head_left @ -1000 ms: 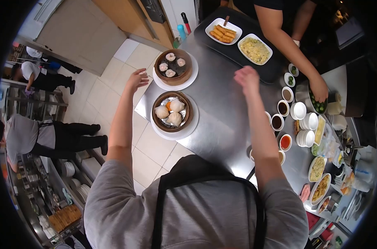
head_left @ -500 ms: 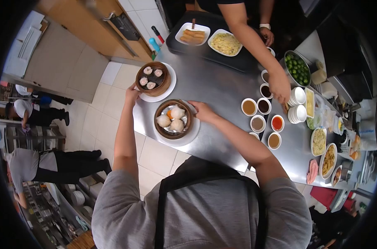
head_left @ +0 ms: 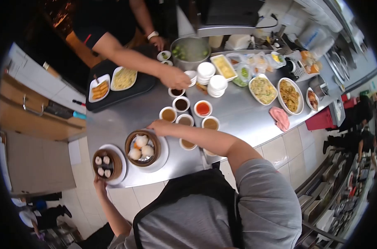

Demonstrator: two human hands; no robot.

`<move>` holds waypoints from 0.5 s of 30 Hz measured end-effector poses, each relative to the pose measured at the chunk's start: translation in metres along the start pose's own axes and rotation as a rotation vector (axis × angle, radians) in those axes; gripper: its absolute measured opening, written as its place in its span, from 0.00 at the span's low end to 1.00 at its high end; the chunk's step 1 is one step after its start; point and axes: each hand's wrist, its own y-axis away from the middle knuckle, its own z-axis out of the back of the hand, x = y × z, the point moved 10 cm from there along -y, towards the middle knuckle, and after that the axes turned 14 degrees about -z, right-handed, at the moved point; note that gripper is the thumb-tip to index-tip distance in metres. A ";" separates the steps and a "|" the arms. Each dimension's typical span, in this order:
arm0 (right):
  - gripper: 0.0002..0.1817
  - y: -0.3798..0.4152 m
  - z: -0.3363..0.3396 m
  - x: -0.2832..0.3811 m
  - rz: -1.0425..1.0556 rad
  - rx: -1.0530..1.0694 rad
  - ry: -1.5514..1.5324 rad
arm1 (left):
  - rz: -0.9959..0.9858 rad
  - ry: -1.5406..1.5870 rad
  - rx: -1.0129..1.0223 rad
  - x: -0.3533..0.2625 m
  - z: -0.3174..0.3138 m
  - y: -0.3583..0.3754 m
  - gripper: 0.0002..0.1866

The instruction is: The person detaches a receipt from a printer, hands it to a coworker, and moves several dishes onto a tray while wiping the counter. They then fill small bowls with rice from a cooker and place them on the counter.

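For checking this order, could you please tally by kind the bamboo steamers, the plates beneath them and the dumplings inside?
Bamboo steamers: 2
White plates beneath them: 2
Large white dumplings: 3
Small pinkish dumplings: 4
Total: 11

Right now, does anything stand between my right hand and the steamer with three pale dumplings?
Nothing visible does. Your right hand is right at the far rim of that steamer. The nearest sauce cup stands beyond the hand, outside that space.
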 end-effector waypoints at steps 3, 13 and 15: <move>0.13 0.040 0.066 0.009 0.142 -0.171 -0.052 | 0.028 0.072 -0.071 -0.011 -0.012 0.019 0.23; 0.25 0.132 0.377 -0.271 -0.406 -0.973 -0.321 | 0.064 -0.165 -0.667 -0.007 0.028 0.119 0.16; 0.32 0.106 0.402 -0.290 -0.260 -1.019 -0.436 | -0.133 -0.429 -0.723 -0.032 0.026 0.153 0.13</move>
